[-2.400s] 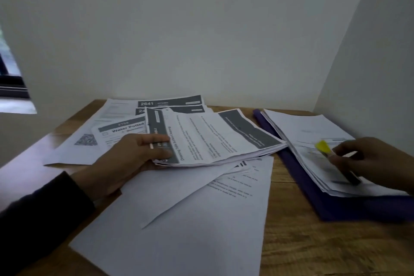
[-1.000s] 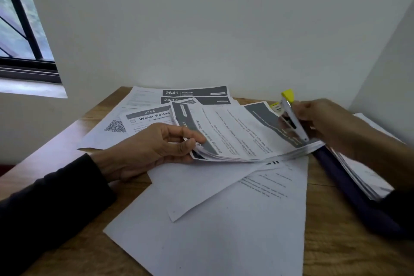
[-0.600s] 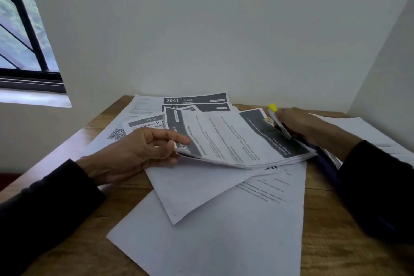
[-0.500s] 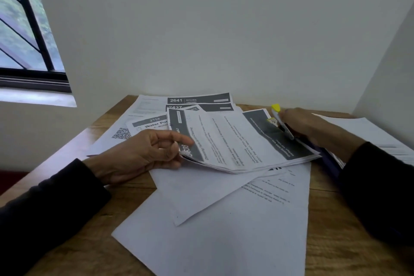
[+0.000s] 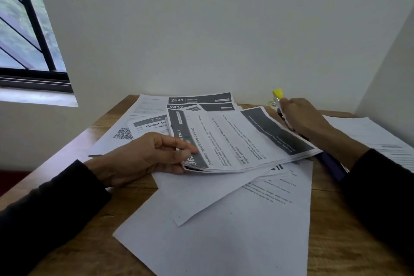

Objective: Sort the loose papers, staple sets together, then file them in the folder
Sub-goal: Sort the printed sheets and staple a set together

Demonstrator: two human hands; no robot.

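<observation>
Nearest the camera, a large blank sheet (image 5: 215,244) lies on the wooden desk (image 5: 349,240), with a second sheet (image 5: 201,192) angled across its top edge and a printed page (image 5: 275,188) poking out on the right. Dark sleeves frame both sides.

Left hand (image 5: 143,159) — thumb on top, fingers underneath — pinches the near-left corner of a stack of papers (image 5: 237,141), lifted slightly off the desk; top page reads "Dressing Table Surface Cleaning", dark header band facing the left hand.

Right hand (image 5: 302,119) is curled round a stapler (image 5: 279,101) with a yellow end, held at the far-right corner of that stack. Whether the stapler bites the paper cannot be told; the hand covers it.

Under the right forearm a dark blue folder (image 5: 329,161) lies on the desk, with a pile of white pages (image 5: 367,134) on it, right side.

Further back, loose forms spread flat — one with a QR code (image 5: 122,133), one titled "Water Po…" (image 5: 152,124), then "2437" (image 5: 201,107) and "2641 KITCHEN" (image 5: 199,98) against the white wall (image 5: 201,29). Window (image 5: 24,29) at upper left.
</observation>
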